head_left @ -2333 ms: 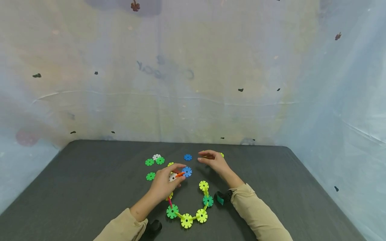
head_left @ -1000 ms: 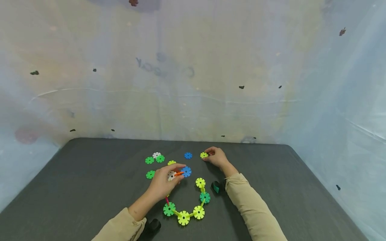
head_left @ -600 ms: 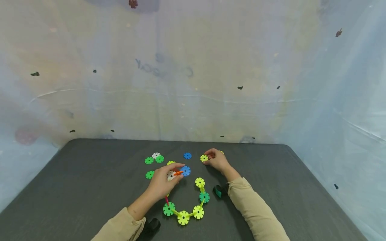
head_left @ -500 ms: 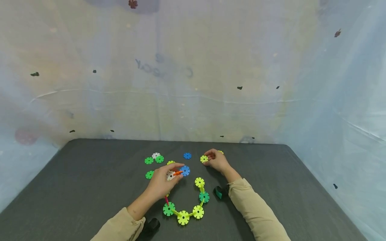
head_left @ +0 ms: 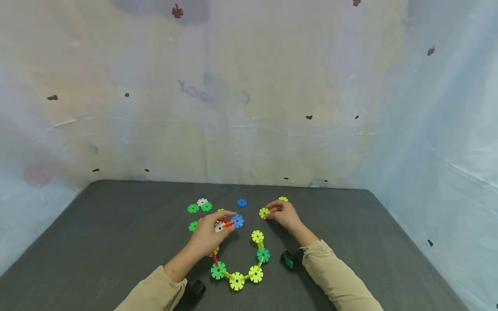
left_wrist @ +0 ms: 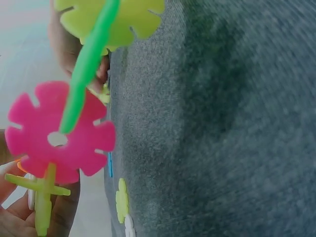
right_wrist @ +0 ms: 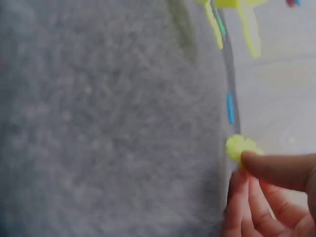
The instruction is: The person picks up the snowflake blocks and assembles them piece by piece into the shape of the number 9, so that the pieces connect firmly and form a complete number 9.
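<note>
My left hand (head_left: 206,236) grips a white notched disc (head_left: 219,226); an orange disc (head_left: 228,224), seen edge-on, joins it to a blue disc (head_left: 237,221). From that hand a linked chain of notched discs curves round in a U, through a green disc (head_left: 218,270) and several yellow ones to a yellow end disc (head_left: 257,236). Close up in the left wrist view are the chain's pink disc (left_wrist: 61,116) and an edge-on green disc (left_wrist: 89,66). Between thumb and fingertips, my right hand (head_left: 287,215) pinches a loose yellow notched disc (head_left: 264,213), apart from the chain.
Loose discs lie on the dark grey table (head_left: 128,242): a white one (head_left: 202,202), green ones (head_left: 193,208), a blue one (head_left: 242,202) and a yellow one (head_left: 283,199). A pale plastic sheet (head_left: 249,142) rises behind the table's far edge.
My right hand has picked up the yellow disc and brought it nearer the chain's yellow end. The left hand keeps its hold on the white disc, nearly still.
</note>
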The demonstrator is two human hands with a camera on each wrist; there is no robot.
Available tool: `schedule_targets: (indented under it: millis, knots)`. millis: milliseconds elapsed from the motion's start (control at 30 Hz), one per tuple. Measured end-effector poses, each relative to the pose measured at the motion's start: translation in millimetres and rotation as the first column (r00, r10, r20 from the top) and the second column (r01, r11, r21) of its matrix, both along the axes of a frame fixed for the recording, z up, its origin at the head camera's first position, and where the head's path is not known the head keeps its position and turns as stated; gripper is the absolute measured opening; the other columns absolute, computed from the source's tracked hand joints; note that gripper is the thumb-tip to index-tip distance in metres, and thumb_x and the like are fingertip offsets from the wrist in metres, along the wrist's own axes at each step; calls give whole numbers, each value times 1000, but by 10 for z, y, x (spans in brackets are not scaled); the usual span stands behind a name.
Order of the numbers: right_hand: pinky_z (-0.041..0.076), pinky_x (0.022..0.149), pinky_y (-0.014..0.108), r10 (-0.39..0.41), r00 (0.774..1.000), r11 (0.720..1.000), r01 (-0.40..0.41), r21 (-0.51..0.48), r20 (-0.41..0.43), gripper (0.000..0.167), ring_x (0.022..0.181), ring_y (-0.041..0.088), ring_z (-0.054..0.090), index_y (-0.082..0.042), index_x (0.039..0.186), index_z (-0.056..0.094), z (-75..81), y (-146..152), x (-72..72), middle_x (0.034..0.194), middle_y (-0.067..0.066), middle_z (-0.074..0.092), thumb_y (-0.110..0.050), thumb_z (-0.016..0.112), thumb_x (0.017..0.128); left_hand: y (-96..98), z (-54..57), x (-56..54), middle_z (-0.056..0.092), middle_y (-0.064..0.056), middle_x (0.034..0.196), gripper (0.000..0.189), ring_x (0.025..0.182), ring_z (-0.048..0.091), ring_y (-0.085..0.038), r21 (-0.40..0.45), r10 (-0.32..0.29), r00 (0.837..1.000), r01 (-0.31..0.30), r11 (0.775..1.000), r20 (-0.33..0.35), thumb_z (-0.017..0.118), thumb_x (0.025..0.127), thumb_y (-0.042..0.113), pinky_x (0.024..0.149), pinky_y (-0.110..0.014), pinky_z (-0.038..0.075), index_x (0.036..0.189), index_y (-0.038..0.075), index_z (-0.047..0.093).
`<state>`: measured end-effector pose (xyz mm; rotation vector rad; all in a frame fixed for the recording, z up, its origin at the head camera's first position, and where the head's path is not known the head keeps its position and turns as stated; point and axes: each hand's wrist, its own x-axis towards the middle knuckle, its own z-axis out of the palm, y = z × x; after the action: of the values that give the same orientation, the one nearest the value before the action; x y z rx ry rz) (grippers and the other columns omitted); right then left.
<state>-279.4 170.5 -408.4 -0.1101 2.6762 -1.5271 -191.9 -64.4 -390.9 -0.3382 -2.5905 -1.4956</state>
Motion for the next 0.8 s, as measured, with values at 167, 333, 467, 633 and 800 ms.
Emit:
schedule_targets:
  millis: [167,333,467,633,800]
  knots:
    - [54,73,37,101,995,989,-102,-106,-17,24,84,27,66,0,110,66,118,4,82,93,13,68,-7,68,87,-2,-31,-15,69,-7,103,31,71,58,-10,-2,17,1000,-17,1000,9,72,85,9,50,-26,43,115,17,69]
    - [53,79,47,179,982,967,-186,-174,-57,23,90,37,66,2,110,65,229,-16,141,92,12,70,-9,67,89,3,-43,-27,70,-6,102,31,72,58,-10,-10,24,1000,-24,1000,2,73,84,10,51,-26,42,114,18,69]
    - [53,80,50,205,975,956,-219,-196,-87,24,88,32,68,3,109,65,280,-22,178,93,11,71,-9,67,89,7,-40,-28,70,-7,101,31,70,58,-10,-9,21,1000,-21,1000,-1,73,84,10,50,-26,42,114,17,69]
    - [53,80,53,270,956,931,-288,-223,-111,25,87,29,70,7,108,64,319,-18,219,94,18,71,-9,67,89,14,-28,-27,70,-7,102,31,71,59,-9,-12,23,1000,-23,1000,2,73,84,10,51,-26,43,114,16,69]
    - [51,83,57,319,940,908,-340,-247,-121,25,88,31,71,9,107,63,321,-14,245,96,26,69,-9,66,90,26,-13,-27,70,-7,102,30,70,58,-10,-12,24,1000,-24,1000,7,73,85,10,51,-26,43,114,18,70]
